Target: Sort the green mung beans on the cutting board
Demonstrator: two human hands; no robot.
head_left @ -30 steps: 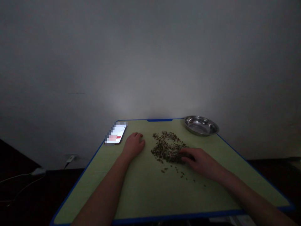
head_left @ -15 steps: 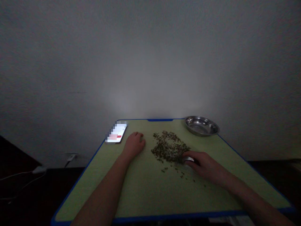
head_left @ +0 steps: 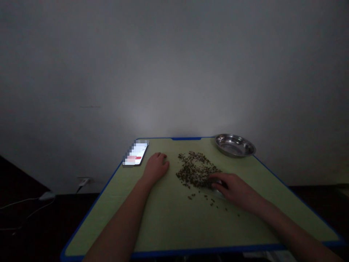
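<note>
A green surface point(head_left: 163, 218) with a blue rim is seen in dim light. A loose heap of small dark green grains point(head_left: 196, 170), possibly mung beans, is spread a little beyond the middle of the surface toward the far edge, with a few stray grains point(head_left: 212, 203) scattered on its near side.

The right hand point(head_left: 233, 187) is laid palm down at the near right side of the heap, its fingertips point(head_left: 214, 179) touching the outermost grains. The fingers are curled lightly; whether any grain is pinched beneath them cannot be told, since the tips are dark and partly hidden.

The left hand point(head_left: 156, 168) is rested on the surface just left of the heap, loosely closed and grasping nothing, apart from the grains. A phone point(head_left: 135, 153) with a lit screen is lying at the far left corner, near that hand but not touched.

A shallow steel dish point(head_left: 235, 145) is set at the far right corner, well apart from both hands; no grains can be made out in it.

The step in hand is judged to be sorting or picking at the heap's edge. A fine pinch of single grains would be called for, with the rest of the heap left undisturbed.
</note>
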